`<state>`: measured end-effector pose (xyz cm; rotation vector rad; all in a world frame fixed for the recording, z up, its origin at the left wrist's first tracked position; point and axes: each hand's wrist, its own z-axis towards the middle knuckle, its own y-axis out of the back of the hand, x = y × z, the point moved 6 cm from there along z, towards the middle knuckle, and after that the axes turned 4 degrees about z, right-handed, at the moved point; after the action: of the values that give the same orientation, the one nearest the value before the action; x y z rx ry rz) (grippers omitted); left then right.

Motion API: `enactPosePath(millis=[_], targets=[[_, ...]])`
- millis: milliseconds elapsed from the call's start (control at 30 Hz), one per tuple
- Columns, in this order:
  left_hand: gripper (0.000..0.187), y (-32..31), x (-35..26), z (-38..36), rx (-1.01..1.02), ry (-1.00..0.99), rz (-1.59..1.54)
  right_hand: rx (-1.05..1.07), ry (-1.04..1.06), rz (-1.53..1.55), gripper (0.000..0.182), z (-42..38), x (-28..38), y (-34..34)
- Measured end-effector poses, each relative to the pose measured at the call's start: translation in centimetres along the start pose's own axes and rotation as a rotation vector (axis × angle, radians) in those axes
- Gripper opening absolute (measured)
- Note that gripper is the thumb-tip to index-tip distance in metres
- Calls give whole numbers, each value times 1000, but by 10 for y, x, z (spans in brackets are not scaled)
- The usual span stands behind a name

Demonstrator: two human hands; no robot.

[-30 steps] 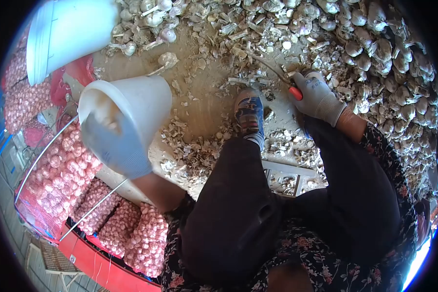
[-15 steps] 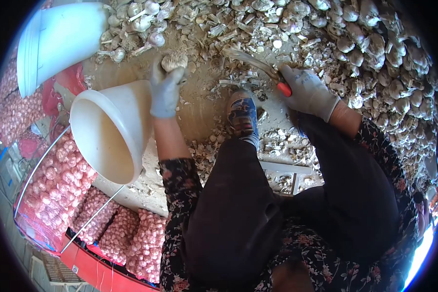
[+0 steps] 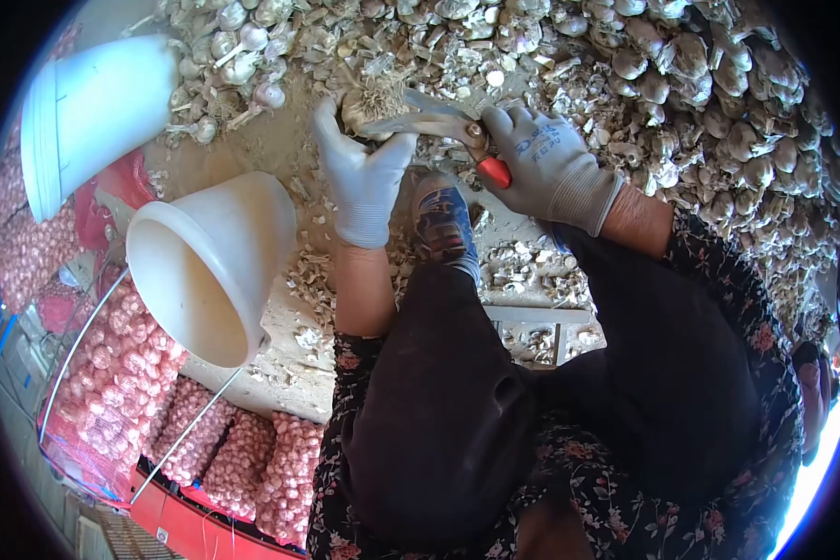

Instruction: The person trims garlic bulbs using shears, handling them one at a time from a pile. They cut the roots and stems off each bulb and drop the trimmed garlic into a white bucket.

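My left hand (image 3: 362, 182), in a grey-white work glove, is closed around a garlic bulb (image 3: 356, 114) whose dry roots (image 3: 385, 93) point up and away. Gloved as well, my right hand (image 3: 543, 163) grips pruning shears (image 3: 476, 133) with red handles. The shears' blades are parted and reach left to the bulb, one on each side near the roots. Part of the bulb is hidden behind my left fingers and the lower blade.
A white bucket (image 3: 273, 217) lies tipped on the left, with a bluish-white bucket (image 3: 103, 112) beyond it. Loose garlic bulbs (image 3: 252, 37) lie at the back, and a large heap (image 3: 756, 140) is at right. Red mesh sacks of garlic (image 3: 117, 373) stand lower left. Trimmings (image 3: 532, 271) litter the floor.
My left hand has moved right with the garlic bulb, and my right hand has moved left. The opened shears now meet the bulb; before, they were apart from it.
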<state>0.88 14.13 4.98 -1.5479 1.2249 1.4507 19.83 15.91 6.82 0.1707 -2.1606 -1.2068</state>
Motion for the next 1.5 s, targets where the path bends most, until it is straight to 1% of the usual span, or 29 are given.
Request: enactPosePath(millis=[33,100,167,200,233,333,400,533,600,633,700,733,800,867,933,967,1000,1033,1067,1100,1133,1233,1267,1300,1333,1367,1433,1467,1500], targets=[[68,-2,1,0,5,4,-2,20,5,4,48,0,2,1],[71,-5,-18,0,-33,-285,498,58,-21,4,48,0,5,2],[72,-10,-23,0,-33,-324,566,79,-64,-45,45,-1,4,-3],[74,-12,-26,-1,-36,-365,634,130,-55,-13,44,-1,4,-5],[74,-11,-24,0,-32,-364,635,131,-57,-10,44,0,2,-4],[74,-9,-17,2,-41,-343,569,156,-16,46,42,0,1,-8],[72,-11,-13,5,-10,-240,608,195,-37,121,39,-1,-3,-16],[67,-12,0,2,25,-164,547,206,-61,116,35,3,-15,-31],[57,-14,5,-5,41,159,-79,120,-186,196,29,6,-35,-37],[57,-12,3,-6,38,162,-80,124,-184,195,29,2,-40,-40],[59,-12,1,-8,171,189,-140,70,-137,219,24,-9,-51,-41],[59,-8,3,-8,166,183,-142,26,-40,210,21,-10,-46,-34],[62,-4,11,-8,116,204,-345,42,-60,199,21,-15,-45,-28],[60,-4,14,-14,139,198,-391,66,-98,205,22,-21,-44,-26],[58,-3,13,-14,162,178,-433,112,-30,143,47,-19,-41,-27],[58,-5,11,-15,203,176,-547,111,-29,144,47,-18,-40,-25],[58,-6,11,-15,243,172,-663,212,-66,230,48,-18,-40,-30],[58,-4,14,-13,242,170,-664,315,-104,313,50,-19,-40,-34],[57,-3,18,-11,318,173,-614,317,-103,312,50,-17,-38,-33],[56,-6,18,-10,395,180,-562,262,-77,374,48,-14,-34,-29],[56,-7,19,-11,396,188,-561,206,-54,438,46,-12,-29,-26],[58,-10,19,-10,355,229,-464,218,-26,438,40,-3,-22,-20],[58,-10,17,-11,335,242,-380,216,-29,438,40,-2,-21,-17],[59,-8,16,-12,312,252,-296,269,-64,433,38,-2,-21,-17],[59,-7,14,-13,311,248,-295,321,-97,427,36,-2,-21,-19],[59,-5,11,-15,306,217,-238,321,-92,427,36,-3,-23,-21],[59,6,1,-19,290,174,-169,175,22,405,34,-4,-28,-20],[60,19,-12,-20,223,67,-108,167,35,407,34,-6,-30,-24],[61,33,-27,-24,155,-39,-48,182,-3,383,35,-11,-36,-30]])
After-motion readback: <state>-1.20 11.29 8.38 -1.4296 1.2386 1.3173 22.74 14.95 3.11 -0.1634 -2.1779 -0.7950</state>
